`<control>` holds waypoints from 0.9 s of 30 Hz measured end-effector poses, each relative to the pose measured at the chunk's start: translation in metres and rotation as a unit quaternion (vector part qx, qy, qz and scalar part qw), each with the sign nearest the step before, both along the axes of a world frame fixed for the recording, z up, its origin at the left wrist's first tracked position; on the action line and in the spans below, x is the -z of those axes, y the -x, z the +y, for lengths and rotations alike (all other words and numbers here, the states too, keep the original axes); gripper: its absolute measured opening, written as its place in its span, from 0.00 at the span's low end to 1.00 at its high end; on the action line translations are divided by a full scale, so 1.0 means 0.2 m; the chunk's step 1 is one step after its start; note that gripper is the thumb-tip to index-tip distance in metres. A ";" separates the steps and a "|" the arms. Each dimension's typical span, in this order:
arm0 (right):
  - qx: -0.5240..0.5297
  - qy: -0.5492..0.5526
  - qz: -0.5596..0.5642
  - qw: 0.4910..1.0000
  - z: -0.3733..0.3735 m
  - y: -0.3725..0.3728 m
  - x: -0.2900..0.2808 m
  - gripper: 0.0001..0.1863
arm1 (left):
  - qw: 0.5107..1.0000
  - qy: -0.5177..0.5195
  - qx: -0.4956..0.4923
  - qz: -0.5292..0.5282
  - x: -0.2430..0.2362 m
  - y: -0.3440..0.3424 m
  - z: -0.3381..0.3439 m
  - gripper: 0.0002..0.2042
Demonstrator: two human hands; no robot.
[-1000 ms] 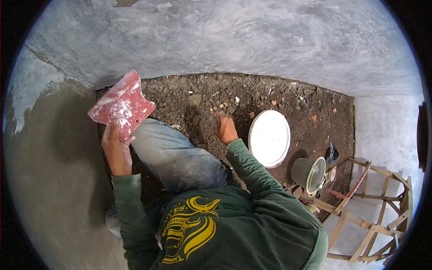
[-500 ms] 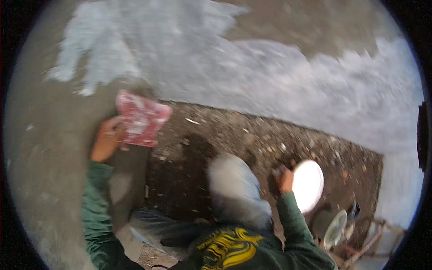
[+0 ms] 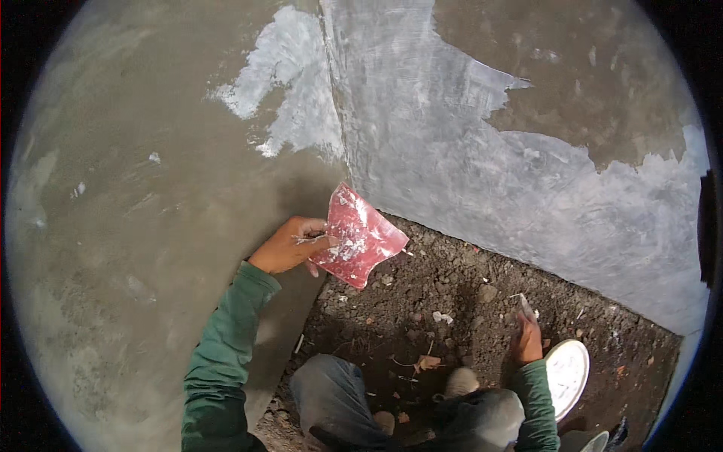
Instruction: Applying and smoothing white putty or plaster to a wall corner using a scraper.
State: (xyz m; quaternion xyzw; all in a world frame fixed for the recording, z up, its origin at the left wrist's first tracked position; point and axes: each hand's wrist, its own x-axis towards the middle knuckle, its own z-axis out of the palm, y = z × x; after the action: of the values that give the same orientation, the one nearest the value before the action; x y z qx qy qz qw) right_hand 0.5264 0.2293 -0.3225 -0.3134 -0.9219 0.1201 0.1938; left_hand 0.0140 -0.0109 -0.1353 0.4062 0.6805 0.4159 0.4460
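Firm pinch: the left hand [image 3: 290, 245] had the flat, white-smeared red sheet [image 3: 365, 233] by its left edge, likely to leave its face uncovered, above the far-left brown soil [image 3: 422, 305]; right hand [image 3: 529, 343] gripped a slim greyish tool [image 3: 526, 306], left of the round white tub [image 3: 570, 375].

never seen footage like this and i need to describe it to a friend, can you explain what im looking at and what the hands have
There is no robot here: a person works with two bare hands. A wide fisheye camera worn on the head looks down, which is why edges curve and the person's own sleeves and knees show. The left hand grips a red plate smeared with white. The right hand holds a small pale object, too small to identify. Below is rough soil with scattered bits, and a round white thing beside the right sleeve. Two walls with pale patches meet in a corner.
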 end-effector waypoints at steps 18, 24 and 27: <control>-0.210 0.027 -0.040 0.976 -0.21 0.58 -0.71 0.42 | 0.928 -0.029 -0.136 -0.346 0.42 -0.90 0.42 0.10; -0.006 -0.041 -0.138 0.990 -0.28 -0.01 -0.61 0.25 | 0.903 0.032 -0.012 -0.428 0.54 -1.71 0.71 0.10; 0.097 -0.047 -0.141 0.984 -0.38 -0.28 -0.57 0.25 | 0.897 0.072 0.083 -0.428 0.54 -1.96 0.75 0.11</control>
State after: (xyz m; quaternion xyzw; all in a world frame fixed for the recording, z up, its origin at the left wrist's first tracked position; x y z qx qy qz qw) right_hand 0.5816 0.1538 -0.2086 -0.4057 -0.9098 0.0121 0.0865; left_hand 0.4059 0.1386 -0.2439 0.2103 0.4159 0.4608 0.7553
